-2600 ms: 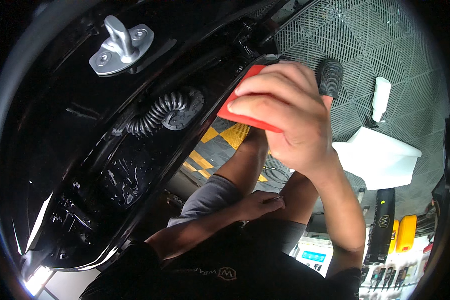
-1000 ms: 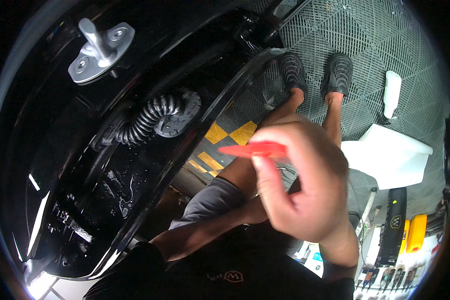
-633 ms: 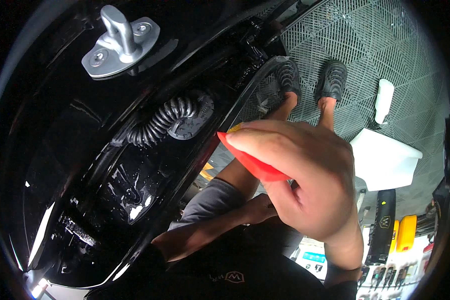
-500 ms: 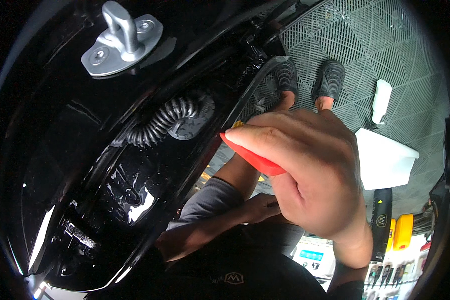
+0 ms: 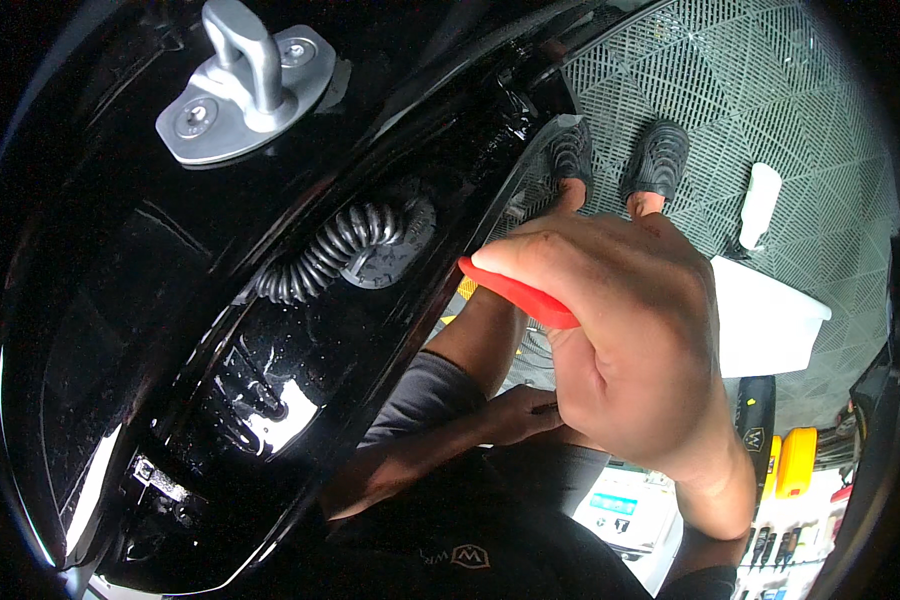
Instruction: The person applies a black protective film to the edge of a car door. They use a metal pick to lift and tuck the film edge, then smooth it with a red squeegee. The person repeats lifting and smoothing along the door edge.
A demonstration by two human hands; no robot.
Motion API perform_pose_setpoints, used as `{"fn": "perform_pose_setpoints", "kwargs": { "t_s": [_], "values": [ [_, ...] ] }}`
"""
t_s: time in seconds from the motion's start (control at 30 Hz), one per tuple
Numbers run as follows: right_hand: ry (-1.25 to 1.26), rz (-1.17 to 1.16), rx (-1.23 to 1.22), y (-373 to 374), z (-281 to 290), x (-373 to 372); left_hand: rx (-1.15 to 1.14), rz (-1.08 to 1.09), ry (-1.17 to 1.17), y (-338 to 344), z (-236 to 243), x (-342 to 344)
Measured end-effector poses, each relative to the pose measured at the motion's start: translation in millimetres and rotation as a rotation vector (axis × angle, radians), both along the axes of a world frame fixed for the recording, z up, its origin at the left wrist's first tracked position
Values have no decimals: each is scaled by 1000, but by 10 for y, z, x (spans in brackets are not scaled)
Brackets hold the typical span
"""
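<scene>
My right hand [image 5: 640, 340] is closed around a thin red plastic piece [image 5: 518, 293]. Its pointed tip sticks out beyond my thumb, beside the edge of a glossy black car body opening [image 5: 270, 350]; my palm hides the rest. Lower down, my left hand [image 5: 520, 415] is curled near my thigh. Part of its fingers is behind the right hand, so what it holds, if anything, is unclear. Left of the red tip, a ribbed black rubber cable boot [image 5: 345, 245] bends across the wet black recess. A silver metal striker loop [image 5: 250, 95] is bolted on the panel at the top left.
Beyond my dark clogs [image 5: 656, 160], grey grid tiles [image 5: 710, 70] cover the floor. A white bottle [image 5: 761, 205] and a white bin-like container [image 5: 770, 320] are on the right. Lower right are a black cylindrical object [image 5: 757, 415], a yellow container [image 5: 796, 462] and a white machine [image 5: 620, 510].
The view has shifted slightly, and the striker looks a little larger. My right hand and the red piece sit a bit farther right. Both hands keep their hold.
</scene>
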State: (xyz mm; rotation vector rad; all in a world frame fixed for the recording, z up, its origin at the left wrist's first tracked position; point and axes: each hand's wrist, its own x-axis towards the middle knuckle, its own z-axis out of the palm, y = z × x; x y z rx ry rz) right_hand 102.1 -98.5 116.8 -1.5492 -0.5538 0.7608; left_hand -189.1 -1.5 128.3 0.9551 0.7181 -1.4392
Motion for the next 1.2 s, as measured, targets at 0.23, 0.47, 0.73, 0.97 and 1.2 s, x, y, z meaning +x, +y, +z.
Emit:
{"fn": "perform_pose_setpoints", "kwargs": {
  "t_s": [0.23,0.47,0.73,0.97,1.2],
  "values": [
    [-20,-118,39,-32,-108,-75,12,3,-7,-41,0,0],
    [-173,-137,30,-37,-130,-121,27,7,-16,-70,-14,-58],
    [-162,-149,80,57,-216,-138,39,33,-49,-109,-11,-58],
    [-173,-125,122,94,-332,-84,-40,-179,29,-74,-11,30],
    [-212,-184,176,157,-464,-180,-58,-153,-5,-45,-29,-18]
  ]
}}
